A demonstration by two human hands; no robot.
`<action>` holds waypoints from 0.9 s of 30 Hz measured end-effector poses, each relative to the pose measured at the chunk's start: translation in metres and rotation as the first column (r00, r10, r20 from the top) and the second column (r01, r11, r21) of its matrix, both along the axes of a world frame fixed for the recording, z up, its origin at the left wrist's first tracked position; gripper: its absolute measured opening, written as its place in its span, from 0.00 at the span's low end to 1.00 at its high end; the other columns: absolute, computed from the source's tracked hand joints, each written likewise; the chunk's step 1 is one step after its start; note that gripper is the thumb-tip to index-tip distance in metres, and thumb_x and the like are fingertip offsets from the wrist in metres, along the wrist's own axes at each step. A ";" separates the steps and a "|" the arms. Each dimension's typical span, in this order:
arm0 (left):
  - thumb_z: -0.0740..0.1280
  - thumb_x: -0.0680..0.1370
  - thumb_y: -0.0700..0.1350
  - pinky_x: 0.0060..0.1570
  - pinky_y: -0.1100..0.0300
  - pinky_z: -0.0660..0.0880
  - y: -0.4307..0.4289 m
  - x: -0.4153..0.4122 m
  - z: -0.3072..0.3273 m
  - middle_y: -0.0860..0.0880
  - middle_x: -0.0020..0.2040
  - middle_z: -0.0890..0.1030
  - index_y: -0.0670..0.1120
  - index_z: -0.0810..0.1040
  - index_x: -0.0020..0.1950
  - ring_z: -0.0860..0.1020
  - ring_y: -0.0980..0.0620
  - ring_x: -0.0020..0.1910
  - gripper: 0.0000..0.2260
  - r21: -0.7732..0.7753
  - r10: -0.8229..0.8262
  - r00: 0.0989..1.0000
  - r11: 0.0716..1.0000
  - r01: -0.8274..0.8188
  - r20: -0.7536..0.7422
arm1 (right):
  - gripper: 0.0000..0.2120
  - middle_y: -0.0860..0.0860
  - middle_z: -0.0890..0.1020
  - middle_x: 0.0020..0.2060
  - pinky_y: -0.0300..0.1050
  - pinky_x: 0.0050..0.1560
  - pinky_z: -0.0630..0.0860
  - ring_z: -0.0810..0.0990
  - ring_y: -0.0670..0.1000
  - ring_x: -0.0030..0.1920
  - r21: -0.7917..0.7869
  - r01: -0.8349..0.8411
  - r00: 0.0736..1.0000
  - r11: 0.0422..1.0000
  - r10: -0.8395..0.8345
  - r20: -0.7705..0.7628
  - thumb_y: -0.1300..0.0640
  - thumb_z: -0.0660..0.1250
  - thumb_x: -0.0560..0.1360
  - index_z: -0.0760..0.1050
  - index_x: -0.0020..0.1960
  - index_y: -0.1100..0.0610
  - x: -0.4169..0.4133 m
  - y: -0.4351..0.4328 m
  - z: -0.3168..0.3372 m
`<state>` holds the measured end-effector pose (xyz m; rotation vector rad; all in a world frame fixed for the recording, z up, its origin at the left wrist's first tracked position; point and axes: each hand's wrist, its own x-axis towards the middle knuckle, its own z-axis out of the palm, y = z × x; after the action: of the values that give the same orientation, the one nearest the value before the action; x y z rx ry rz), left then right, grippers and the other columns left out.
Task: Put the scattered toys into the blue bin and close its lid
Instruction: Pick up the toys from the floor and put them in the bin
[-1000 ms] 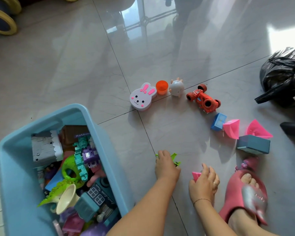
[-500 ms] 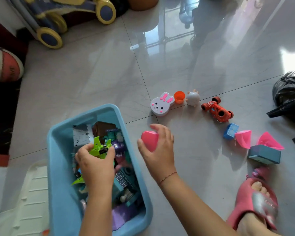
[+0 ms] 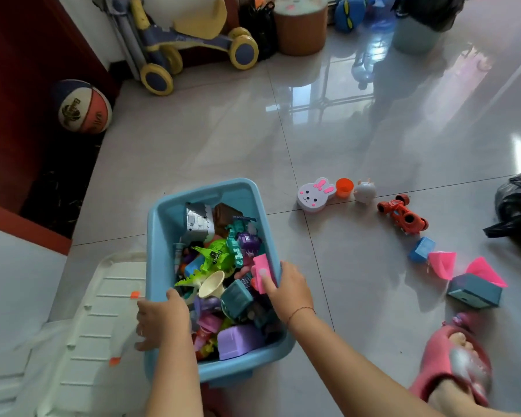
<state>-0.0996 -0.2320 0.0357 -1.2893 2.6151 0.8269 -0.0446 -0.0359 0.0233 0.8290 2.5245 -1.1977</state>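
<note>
Blue bin (image 3: 163, 236) brimming with toys (image 3: 217, 260), right hand (image 3: 292, 288) pinching pink block (image 3: 260, 261)

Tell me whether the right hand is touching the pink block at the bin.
Touching. The head view shows the right hand pinching the pink block, thumb pressed on its face, just inside the blue bin at its right rim.

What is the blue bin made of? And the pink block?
The blue bin looks like smooth moulded plastic, with soft glints along its rounded rim. The pink block is probably hard plastic too, with an even bright colour and crisp edges.
</note>
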 end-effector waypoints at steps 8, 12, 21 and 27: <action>0.61 0.75 0.55 0.64 0.39 0.64 0.000 -0.006 -0.013 0.39 0.66 0.71 0.43 0.67 0.69 0.69 0.35 0.63 0.25 0.185 -0.001 1.000 0.983 0.003 -0.015 | 0.14 0.57 0.80 0.45 0.49 0.42 0.72 0.78 0.59 0.45 0.001 0.095 0.995 0.996 -0.095 0.021 0.45 0.60 0.77 0.68 0.45 0.56 0.012 0.019 -0.001; 0.63 0.73 0.58 0.65 0.37 0.65 0.029 -0.005 -0.016 0.41 0.70 0.67 0.46 0.62 0.73 0.67 0.37 0.67 0.31 0.356 -0.112 0.990 0.925 0.134 -0.082 | 0.12 0.58 0.81 0.46 0.52 0.46 0.75 0.78 0.60 0.46 -0.001 0.207 0.978 0.978 -0.207 0.009 0.49 0.61 0.77 0.72 0.49 0.59 0.024 0.050 -0.001; 0.65 0.72 0.59 0.70 0.38 0.60 0.120 -0.005 -0.017 0.43 0.76 0.58 0.46 0.52 0.77 0.61 0.39 0.73 0.39 0.514 -0.356 0.925 0.772 0.373 -0.136 | 0.16 0.61 0.79 0.56 0.49 0.53 0.72 0.76 0.62 0.55 0.029 0.226 0.969 0.974 -0.228 0.095 0.53 0.58 0.79 0.71 0.61 0.61 0.067 0.139 0.004; 0.67 0.73 0.57 0.70 0.42 0.59 0.165 0.019 -0.004 0.40 0.74 0.61 0.41 0.55 0.74 0.62 0.38 0.71 0.37 0.343 -0.411 0.910 0.849 0.402 -0.050 | 0.16 0.60 0.78 0.58 0.50 0.57 0.72 0.76 0.62 0.58 0.024 0.252 0.966 0.968 -0.253 0.061 0.55 0.58 0.78 0.72 0.63 0.60 0.090 0.169 0.009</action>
<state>-0.0809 -0.0674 0.0319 -0.6159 2.4360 1.1093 0.0454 0.1335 0.0325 1.2031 2.4348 -1.2022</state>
